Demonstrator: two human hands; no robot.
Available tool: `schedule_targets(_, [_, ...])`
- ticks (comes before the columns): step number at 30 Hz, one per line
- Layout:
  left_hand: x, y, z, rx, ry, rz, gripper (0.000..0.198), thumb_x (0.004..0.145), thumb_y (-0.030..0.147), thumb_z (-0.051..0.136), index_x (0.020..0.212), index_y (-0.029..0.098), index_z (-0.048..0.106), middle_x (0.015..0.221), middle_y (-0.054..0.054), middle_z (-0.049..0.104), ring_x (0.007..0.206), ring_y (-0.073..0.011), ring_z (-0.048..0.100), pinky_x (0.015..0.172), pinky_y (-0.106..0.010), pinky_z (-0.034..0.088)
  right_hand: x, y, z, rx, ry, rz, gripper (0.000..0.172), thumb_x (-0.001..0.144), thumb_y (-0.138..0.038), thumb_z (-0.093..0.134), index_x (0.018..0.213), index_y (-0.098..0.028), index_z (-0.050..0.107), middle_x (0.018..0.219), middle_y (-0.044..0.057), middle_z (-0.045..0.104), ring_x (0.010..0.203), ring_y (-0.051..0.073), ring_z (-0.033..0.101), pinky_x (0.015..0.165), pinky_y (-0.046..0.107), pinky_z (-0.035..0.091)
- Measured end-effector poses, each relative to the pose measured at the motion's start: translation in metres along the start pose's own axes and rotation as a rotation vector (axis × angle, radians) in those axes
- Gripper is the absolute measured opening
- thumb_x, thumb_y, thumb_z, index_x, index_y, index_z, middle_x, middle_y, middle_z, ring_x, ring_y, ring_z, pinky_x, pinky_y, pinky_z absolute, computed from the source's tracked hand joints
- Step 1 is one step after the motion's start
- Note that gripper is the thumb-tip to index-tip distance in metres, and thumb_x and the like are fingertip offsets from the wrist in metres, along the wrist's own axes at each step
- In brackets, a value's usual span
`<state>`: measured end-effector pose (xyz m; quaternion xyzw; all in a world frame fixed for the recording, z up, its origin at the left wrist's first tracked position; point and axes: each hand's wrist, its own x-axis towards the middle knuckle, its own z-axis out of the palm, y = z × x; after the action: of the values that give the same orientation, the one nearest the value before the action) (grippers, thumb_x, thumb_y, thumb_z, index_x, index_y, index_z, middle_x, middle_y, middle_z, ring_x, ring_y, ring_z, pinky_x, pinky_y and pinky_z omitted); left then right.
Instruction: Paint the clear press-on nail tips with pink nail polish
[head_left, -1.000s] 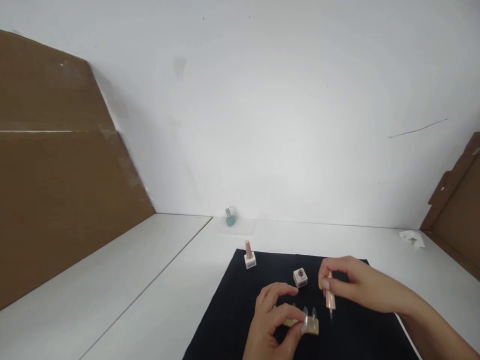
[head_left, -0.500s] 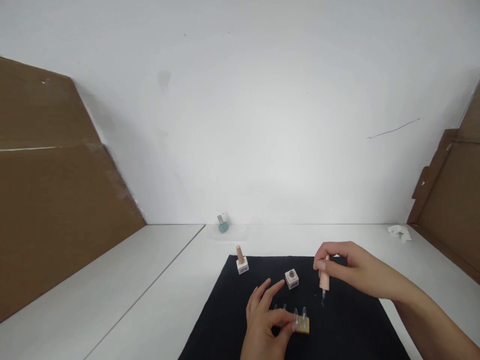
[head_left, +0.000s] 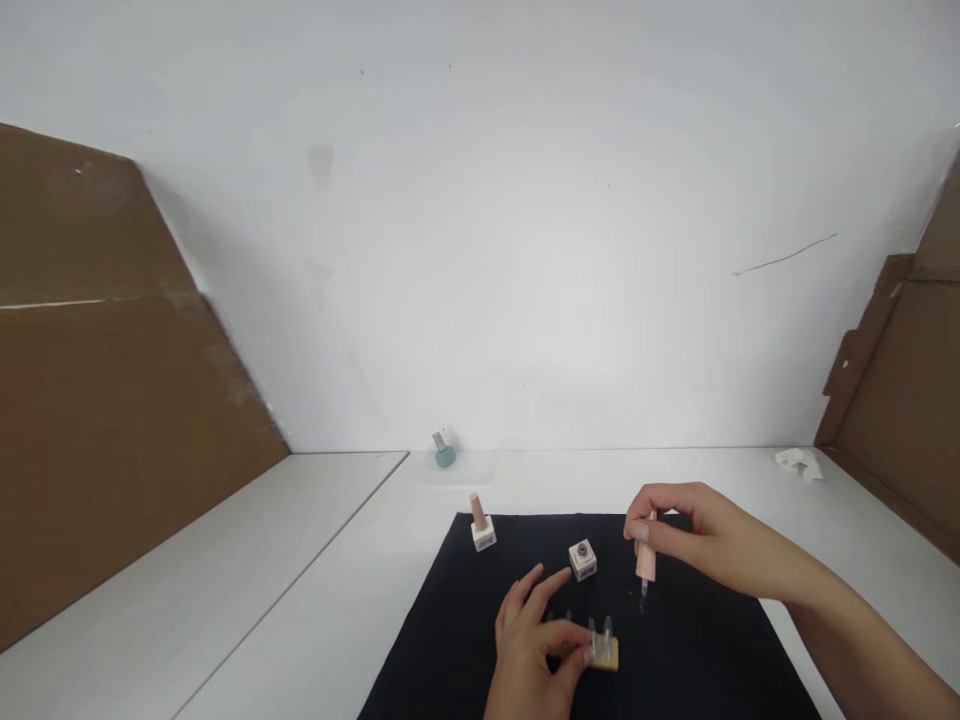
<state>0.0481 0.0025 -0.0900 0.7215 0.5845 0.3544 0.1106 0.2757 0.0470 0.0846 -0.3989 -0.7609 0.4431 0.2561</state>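
White walls (head_left: 525,230) rise behind a white table (head_left: 225,590), with a brown cardboard panel (head_left: 112,340) standing on your left and another (head_left: 877,370) on your right. A black cloth (head_left: 697,660) lies on the table in front of you. Toward the back edge of the table sit a teal polish bottle (head_left: 445,452) and, well to its right, a crumpled white tissue (head_left: 799,463). On the cloth stand a square white bottle with a tall peach cap (head_left: 484,527) and, nearer your hands, a square white bottle with a dark round neck and no cap (head_left: 582,559).

Your right hand (head_left: 694,530) reaches in from the lower right, fingers curled and pinching a peach-handled polish brush (head_left: 646,550) upright, its thin tip pointing down over the cloth, to the right of the uncapped bottle. Your left hand (head_left: 529,655) sits low on the cloth, fingers spread, thumb reaching across to a small tan block (head_left: 609,655) that holds upright clear nail tips (head_left: 600,637). You can't tell from this view whether that hand grips the block.
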Motion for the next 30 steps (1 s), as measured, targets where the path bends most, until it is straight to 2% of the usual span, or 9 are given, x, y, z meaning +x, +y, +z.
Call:
schedule_targets(6, [-0.0002, -0.0033, 0.0032, 0.019, -0.001, 0.001, 0.033, 0.067, -0.002, 0.079, 0.069, 0.031, 0.083, 0.135, -0.006, 0.075, 0.136, -0.0445, 0.055, 0.104, -0.074, 0.048, 0.0012, 0.0010, -0.0003, -0.010, 0.005, 0.000, 0.027, 0.101, -0.043, 0.061, 0.084, -0.024, 0.069, 0.076, -0.002, 0.079, 0.082, 0.020, 0.064, 0.084, 0.034, 0.045])
schedule_targets(13, [-0.0004, -0.0015, 0.0033, 0.030, 0.000, -0.026, 0.031, 0.067, -0.002, 0.080, 0.069, 0.030, 0.083, 0.133, -0.007, 0.076, 0.136, -0.0452, 0.056, 0.105, -0.073, 0.048, 0.0015, 0.0018, -0.0001, 0.011, -0.003, -0.004, 0.023, 0.101, -0.039, 0.062, 0.085, -0.023, 0.069, 0.077, -0.001, 0.079, 0.083, 0.020, 0.065, 0.086, 0.034, 0.045])
schedule_targets(23, [-0.0026, -0.0003, 0.0012, 0.068, 0.005, 0.017, 0.035, 0.068, -0.004, 0.074, 0.072, 0.029, 0.082, 0.135, -0.009, 0.074, 0.137, -0.0449, 0.055, 0.103, -0.070, 0.051, 0.0028, 0.0006, 0.0007, -0.009, -0.003, 0.007, 0.024, 0.101, -0.039, 0.062, 0.083, -0.024, 0.069, 0.078, -0.002, 0.079, 0.083, 0.019, 0.064, 0.084, 0.032, 0.043])
schedule_targets(27, [-0.0022, 0.0029, -0.0018, 0.062, -0.036, -0.016, 0.037, 0.068, -0.004, 0.072, 0.079, 0.030, 0.083, 0.137, -0.009, 0.073, 0.140, -0.0430, 0.052, 0.108, -0.067, 0.048, 0.0040, 0.0050, 0.0010, -0.022, 0.002, 0.006, 0.024, 0.102, -0.038, 0.060, 0.085, -0.024, 0.070, 0.078, -0.003, 0.079, 0.082, 0.019, 0.064, 0.082, 0.032, 0.043])
schedule_targets(30, [-0.0028, 0.0045, -0.0049, 0.002, -0.072, -0.074, 0.045, 0.066, -0.004, 0.069, 0.093, 0.030, 0.082, 0.142, -0.008, 0.069, 0.143, -0.0417, 0.049, 0.112, -0.064, 0.045, 0.0037, 0.0063, 0.0005, -0.023, 0.007, 0.007, 0.025, 0.102, -0.039, 0.059, 0.085, -0.025, 0.070, 0.078, -0.003, 0.079, 0.083, 0.019, 0.064, 0.083, 0.032, 0.044])
